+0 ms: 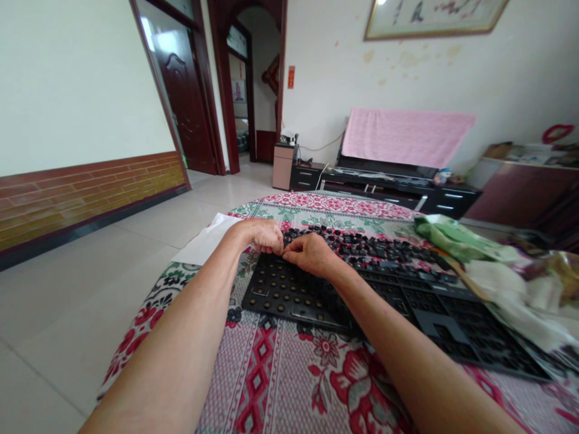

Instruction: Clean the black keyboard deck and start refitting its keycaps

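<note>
A black keyboard base with its keycaps off [289,295] lies on a patterned tablecloth [280,361], rows of round key sites showing. Over its far left edge my left hand [266,235] is closed, fingers curled. My right hand [312,253] meets it there, thumb and fingers pinched together. Whatever sits between the fingertips is too small to make out. Just beyond the hands, many loose black keycaps [371,247] are spread in a long heap. To the right is a black keyboard frame [456,325] with open key slots, partly behind my right forearm.
White paper [208,241] lies at the table's left edge. A green cloth or bag [465,241] and crumpled pale cloth [511,295] crowd the right side. Beyond the table stands a low black cabinet [380,190] with a screen under a pink towel [407,135].
</note>
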